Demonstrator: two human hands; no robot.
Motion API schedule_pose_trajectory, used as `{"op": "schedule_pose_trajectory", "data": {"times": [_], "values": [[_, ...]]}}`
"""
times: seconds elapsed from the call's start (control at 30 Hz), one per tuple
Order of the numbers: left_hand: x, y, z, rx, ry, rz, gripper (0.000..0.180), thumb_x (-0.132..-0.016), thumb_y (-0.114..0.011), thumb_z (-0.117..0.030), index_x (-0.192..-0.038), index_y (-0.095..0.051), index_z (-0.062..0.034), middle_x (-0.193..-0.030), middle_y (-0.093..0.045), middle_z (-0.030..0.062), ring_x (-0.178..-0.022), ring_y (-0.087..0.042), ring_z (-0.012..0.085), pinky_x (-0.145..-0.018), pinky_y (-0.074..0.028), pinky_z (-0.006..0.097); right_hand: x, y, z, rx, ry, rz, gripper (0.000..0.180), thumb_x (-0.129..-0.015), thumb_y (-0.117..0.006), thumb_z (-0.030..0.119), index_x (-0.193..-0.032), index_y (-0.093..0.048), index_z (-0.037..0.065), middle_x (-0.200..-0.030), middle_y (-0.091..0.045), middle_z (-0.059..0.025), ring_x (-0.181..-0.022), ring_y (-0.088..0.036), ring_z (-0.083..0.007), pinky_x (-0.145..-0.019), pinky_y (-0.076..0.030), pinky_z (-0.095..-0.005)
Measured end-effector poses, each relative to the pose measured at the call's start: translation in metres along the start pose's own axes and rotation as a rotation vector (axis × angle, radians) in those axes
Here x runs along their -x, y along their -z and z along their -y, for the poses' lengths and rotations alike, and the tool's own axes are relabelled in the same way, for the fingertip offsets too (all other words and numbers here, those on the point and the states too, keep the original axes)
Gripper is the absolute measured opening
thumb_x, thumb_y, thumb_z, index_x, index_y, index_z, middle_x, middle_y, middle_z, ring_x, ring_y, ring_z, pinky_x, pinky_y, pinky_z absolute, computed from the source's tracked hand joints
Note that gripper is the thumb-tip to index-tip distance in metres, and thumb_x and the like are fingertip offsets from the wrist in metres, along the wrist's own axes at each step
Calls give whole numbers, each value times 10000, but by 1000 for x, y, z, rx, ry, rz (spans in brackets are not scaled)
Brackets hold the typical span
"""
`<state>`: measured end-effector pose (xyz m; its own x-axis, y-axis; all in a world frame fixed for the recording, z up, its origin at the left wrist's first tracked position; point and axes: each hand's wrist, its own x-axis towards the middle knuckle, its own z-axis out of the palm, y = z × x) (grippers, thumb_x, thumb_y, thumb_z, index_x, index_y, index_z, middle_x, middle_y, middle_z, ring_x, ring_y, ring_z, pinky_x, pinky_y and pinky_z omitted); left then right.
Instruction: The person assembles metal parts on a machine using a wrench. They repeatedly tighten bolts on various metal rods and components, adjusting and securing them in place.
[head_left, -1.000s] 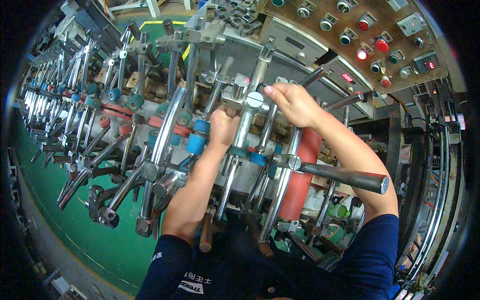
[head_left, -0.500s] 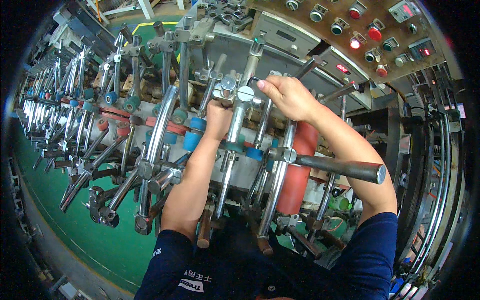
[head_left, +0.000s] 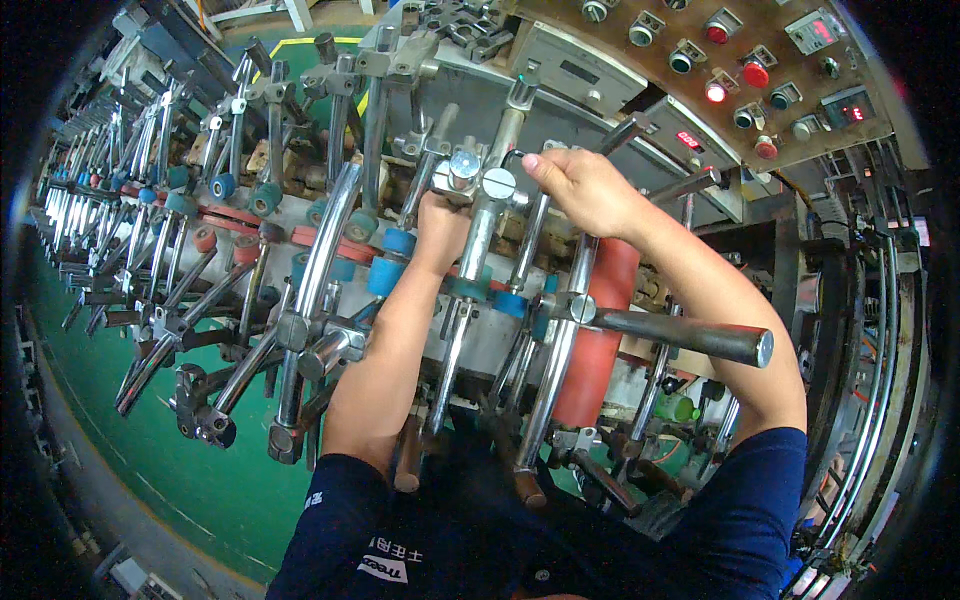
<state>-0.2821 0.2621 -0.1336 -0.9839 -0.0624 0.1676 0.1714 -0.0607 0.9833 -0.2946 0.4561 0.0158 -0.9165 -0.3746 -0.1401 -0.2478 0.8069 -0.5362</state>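
Note:
My right hand is closed, thumb and fingers together on a dark bent hex key. The key's short end meets a metal cross clamp on an upright steel rod. My left hand reaches up just left of that rod, directly under a second clamp block. Its fingers are hidden behind the block, so its grip does not show. Blue rollers stand beside my left forearm, and a red roller lies below my right forearm.
Rows of rods with small rollers run off to the left. One thick rod juts out in front of my right forearm. A control panel with buttons and lit displays stands at upper right. Green floor shows at lower left.
The whole view has shifted slightly. My right hand stays on the hex key and has turned a little with it; my left hand keeps its place under the clamp block.

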Motion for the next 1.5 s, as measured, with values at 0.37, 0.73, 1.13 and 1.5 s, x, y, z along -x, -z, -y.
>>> {"op": "schedule_pose_trajectory", "data": {"times": [0.37,0.73,1.13,1.5], "values": [[7,3,2,-117,-10,50,165,-835,-701,9,-999,-716,9,-886,-749,149,-790,-686,240,-737,-519,371,-17,52,57,433,-93,418,600,-1079,-352,440,-962,-707,-29,-903,-694,-298,-924,-673,-486,-871,-530,-550],[4,-2,-16,-56,100,10,183,-866,-738,-26,-1040,-703,21,-923,-749,112,-848,-666,148,-770,-523,336,-1,33,23,198,-32,143,555,-1078,-451,460,-892,-668,-16,-762,-659,-122,-751,-642,-252,-755,-521,-392],[5,12,-4,-140,142,62,216,-841,-677,26,-1054,-712,11,-982,-759,150,-946,-714,223,-819,-528,357,-25,48,56,504,-27,265,612,-1057,-438,475,-823,-704,-24,-775,-673,-285,-828,-679,-463,-802,-537,-526],[5,5,-32,-47,205,57,336,-860,-676,46,-1191,-690,-15,-1102,-753,133,-1008,-700,183,-877,-529,324,-13,47,53,379,-100,190,514,-1047,-519,411,-888,-684,-48,-746,-674,-209,-707,-655,-371,-727,-516,-466]]}}
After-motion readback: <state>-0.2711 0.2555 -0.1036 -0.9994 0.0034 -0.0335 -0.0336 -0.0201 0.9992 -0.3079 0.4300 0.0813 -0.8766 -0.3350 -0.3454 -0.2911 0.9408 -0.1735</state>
